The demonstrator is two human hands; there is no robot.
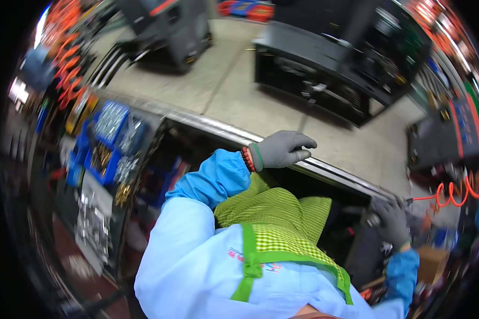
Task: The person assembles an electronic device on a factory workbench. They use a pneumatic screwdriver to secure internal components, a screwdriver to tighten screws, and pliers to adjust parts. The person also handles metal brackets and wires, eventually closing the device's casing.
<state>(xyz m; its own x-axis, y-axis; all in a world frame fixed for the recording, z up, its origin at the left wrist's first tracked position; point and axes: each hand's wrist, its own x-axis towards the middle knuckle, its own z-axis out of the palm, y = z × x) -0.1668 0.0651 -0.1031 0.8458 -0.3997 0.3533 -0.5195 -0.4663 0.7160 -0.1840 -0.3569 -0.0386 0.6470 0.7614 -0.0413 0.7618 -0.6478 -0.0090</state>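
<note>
My left hand (285, 150), in a grey glove, hovers at the metal rail (239, 133) along the bench's near edge. Its fingers are loosely bent and apart, with nothing between them. Low on the right, my gloved right hand (393, 220) is curled round what looks like an air tool (373, 219); only a silvery end shows, and the rest is hidden by the fingers and blur. A red coiled air hose (457, 192) runs up to this hand. Beyond the left hand, a black box-shaped machine housing (303, 45) stands on the bench with its inner parts showing.
A second black housing (178, 40) stands at the far left, and a black-and-red unit (447, 133) at the right. Blue bins (104, 167) of screws sit left of me, near an orange coiled hose (66, 69). A cardboard box (431, 263) is at the lower right.
</note>
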